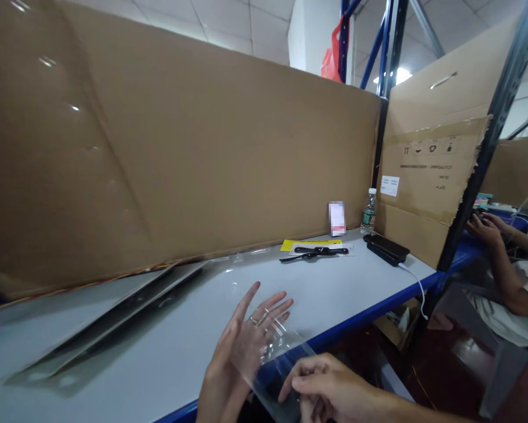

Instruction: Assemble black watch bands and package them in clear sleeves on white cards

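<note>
A piece of clear plastic film [286, 343], perhaps a bag, spans the space between my hands at the table's front edge. My left hand [246, 341] is open, its fingers spread and pointing away from me. The film lies over part of its palm and fingers; I cannot tell whether the hand is inside or behind it. Lower right, my right hand [328, 385] is closed, thumb and fingers pinching the film's near end. The film's lower part runs out of the frame.
Thin flat panels [114, 320] lie left on the white table [202, 352]. Toward the back are black watch-like straps [321, 251], a yellow card [310, 243], a phone [337, 218], a bottle [368, 214] and a black device [386, 249] with white cable. Cardboard walls [229, 147] enclose the table. A co-worker's hands [488, 226] show right.
</note>
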{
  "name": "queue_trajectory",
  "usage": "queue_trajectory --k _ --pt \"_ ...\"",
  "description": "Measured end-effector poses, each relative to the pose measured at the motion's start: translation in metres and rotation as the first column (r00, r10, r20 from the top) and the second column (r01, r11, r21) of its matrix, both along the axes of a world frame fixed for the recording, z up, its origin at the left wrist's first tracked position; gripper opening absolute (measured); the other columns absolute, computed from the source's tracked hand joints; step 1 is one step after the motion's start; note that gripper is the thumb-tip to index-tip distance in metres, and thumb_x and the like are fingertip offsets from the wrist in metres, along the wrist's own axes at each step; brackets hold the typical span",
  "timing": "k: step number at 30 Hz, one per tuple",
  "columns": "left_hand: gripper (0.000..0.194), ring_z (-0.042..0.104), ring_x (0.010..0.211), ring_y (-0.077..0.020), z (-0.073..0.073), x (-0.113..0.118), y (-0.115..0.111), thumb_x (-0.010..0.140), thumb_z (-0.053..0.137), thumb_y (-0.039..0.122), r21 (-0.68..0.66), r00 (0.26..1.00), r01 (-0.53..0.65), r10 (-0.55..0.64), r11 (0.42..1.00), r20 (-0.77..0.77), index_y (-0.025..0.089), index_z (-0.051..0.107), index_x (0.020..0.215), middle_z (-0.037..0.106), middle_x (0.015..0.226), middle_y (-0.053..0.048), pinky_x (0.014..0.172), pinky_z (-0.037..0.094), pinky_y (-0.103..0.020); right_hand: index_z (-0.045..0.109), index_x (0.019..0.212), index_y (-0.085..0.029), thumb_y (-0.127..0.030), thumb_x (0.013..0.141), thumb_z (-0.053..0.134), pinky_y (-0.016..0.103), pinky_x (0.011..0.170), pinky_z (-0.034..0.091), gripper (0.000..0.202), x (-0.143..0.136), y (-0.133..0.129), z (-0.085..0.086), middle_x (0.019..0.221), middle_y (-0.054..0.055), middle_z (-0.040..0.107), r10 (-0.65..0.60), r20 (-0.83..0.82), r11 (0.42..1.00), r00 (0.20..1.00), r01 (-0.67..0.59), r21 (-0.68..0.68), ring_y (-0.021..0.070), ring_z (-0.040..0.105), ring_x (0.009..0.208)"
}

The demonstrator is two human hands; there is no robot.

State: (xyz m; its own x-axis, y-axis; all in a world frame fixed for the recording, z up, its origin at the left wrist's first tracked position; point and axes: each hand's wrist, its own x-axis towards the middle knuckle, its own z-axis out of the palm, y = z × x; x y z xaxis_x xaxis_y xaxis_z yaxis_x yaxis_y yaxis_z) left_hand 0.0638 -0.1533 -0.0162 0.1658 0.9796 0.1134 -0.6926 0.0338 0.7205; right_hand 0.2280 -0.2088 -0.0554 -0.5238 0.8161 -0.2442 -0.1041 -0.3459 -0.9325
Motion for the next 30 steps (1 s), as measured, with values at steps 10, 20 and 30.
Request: queue_trajectory --k 10,20,30 --pt "0.086 0.071 0.081 -0.0256 -0.006 -0.012 0.013 0.078 0.062 0.076 -0.176 0.981 -0.093 0.121 0.98 0.154 0.021 0.056 0.145 0.071 0.105 -0.017 0.068 0.061 -0.037 0.072 0.114 -0.017 -0.039 0.091 0.065 0.022 0.057 0.044 0.032 0.052 0.042 0.062 0.071 0.0 0.068 -0.264 0.522 0.861 0.811 -0.046 0.507 0.0109 0.058 0.054" --pt "0.066 0.071 0.095 -0.0243 0.002 -0.006 0.023 0.095 0.035 0.069 -0.287 0.963 -0.127 0.188 0.949 0.193 0.033 0.051 0.149 0.066 0.115 -0.018 0.079 0.061 -0.04 0.071 0.108 -0.011 -0.014 0.096 0.056 0.027 0.083 0.041 0.019 0.094 0.187 0.076 0.109 0.014 0.07 -0.823 0.567 0.474 0.0 -0.549 0.688 0.0227 0.059 0.107" --pt "0.064 0.071 0.084 -0.0224 0.004 -0.006 0.018 0.099 0.038 0.061 -0.227 0.952 -0.078 0.14 0.971 0.273 0.028 0.045 0.153 0.068 0.103 -0.015 0.074 0.06 -0.037 0.063 0.113 -0.005 0.001 0.092 0.036 0.036 0.092 0.039 0.035 0.092 0.219 0.045 0.115 0.021 0.064 -0.748 0.648 0.542 -0.144 -0.697 0.47 0.03 0.056 0.113"
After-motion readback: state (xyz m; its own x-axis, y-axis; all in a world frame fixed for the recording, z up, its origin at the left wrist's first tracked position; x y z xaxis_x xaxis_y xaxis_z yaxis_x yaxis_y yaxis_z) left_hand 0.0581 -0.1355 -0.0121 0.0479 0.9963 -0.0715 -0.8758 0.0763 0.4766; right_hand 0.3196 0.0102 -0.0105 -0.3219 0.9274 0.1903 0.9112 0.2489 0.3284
